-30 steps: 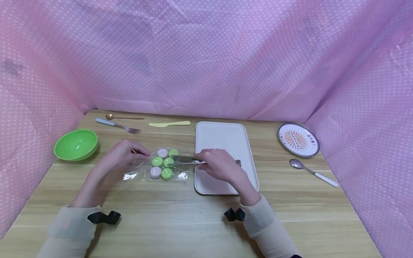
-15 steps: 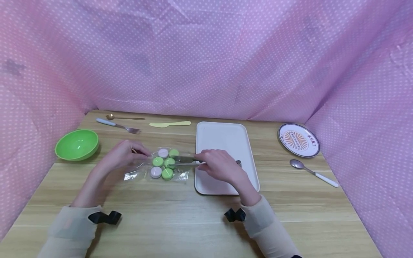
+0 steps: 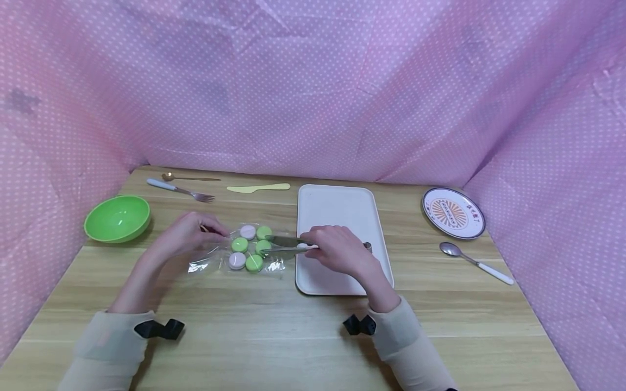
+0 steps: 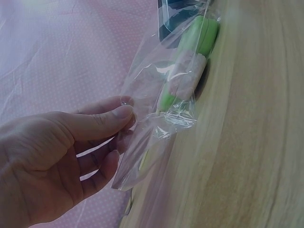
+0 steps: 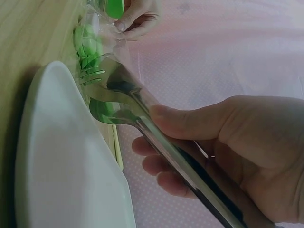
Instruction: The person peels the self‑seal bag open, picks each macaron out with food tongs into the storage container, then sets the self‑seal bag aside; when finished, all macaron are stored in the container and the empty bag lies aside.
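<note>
My left hand [image 3: 191, 236] pinches the loose left end of a clear plastic bag [image 4: 159, 126] between thumb and fingers, lifting that end. Inside lie several macarons, green [image 3: 239, 245] and pale lilac [image 3: 237, 261]. My right hand [image 3: 337, 250] grips metal food tongs [image 5: 164, 147], one end pronged like a fork, the other rounded. Their arms stand apart, the tips at a green macaron [image 3: 262, 247] on the bag's right side. Whether the tips are inside the bag or around that macaron, I cannot tell.
Beneath the right hand lies a white tray [image 3: 332, 209]. A green bowl [image 3: 117, 220] stands left; a patterned plate [image 3: 451, 213] and a spoon [image 3: 475, 262] are right. Along the back lie a fork [image 3: 178, 190], a gold spoon [image 3: 191, 178] and a yellow knife [image 3: 258, 188].
My right hand and the tongs have shifted slightly right, and the green macaron at the tips has moved a little right with them. The left hand keeps its pinch in place.
</note>
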The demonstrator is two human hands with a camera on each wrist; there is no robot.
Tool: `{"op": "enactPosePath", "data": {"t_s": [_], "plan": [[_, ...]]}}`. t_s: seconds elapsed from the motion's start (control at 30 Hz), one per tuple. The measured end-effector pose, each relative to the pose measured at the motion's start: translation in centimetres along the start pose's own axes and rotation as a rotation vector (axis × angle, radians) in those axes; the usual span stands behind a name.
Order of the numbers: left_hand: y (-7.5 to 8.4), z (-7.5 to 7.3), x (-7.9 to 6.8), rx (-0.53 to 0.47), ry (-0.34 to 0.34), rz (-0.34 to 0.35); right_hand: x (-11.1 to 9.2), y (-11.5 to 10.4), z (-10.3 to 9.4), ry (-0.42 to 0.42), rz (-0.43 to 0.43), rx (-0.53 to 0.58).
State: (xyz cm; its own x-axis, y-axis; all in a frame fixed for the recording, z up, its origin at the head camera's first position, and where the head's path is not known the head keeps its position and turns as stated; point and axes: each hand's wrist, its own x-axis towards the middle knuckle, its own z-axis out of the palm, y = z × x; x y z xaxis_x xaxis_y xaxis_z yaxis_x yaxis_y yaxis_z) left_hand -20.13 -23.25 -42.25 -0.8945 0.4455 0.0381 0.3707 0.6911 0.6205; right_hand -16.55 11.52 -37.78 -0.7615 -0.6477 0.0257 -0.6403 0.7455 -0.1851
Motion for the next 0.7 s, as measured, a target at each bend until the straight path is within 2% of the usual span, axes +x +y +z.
{"op": "enactPosePath", "data": {"t_s": [0.43,0.7], "plan": [[0.07,-0.02,0.02,-0.012,0.002,-0.006,0.4,-0.18,0.42,-0.032,0.032,0.037],[0.0,0.01,0.04,-0.03,0.001,-0.014,0.41,-0.09,0.44,-0.029,0.021,0.043]]}}
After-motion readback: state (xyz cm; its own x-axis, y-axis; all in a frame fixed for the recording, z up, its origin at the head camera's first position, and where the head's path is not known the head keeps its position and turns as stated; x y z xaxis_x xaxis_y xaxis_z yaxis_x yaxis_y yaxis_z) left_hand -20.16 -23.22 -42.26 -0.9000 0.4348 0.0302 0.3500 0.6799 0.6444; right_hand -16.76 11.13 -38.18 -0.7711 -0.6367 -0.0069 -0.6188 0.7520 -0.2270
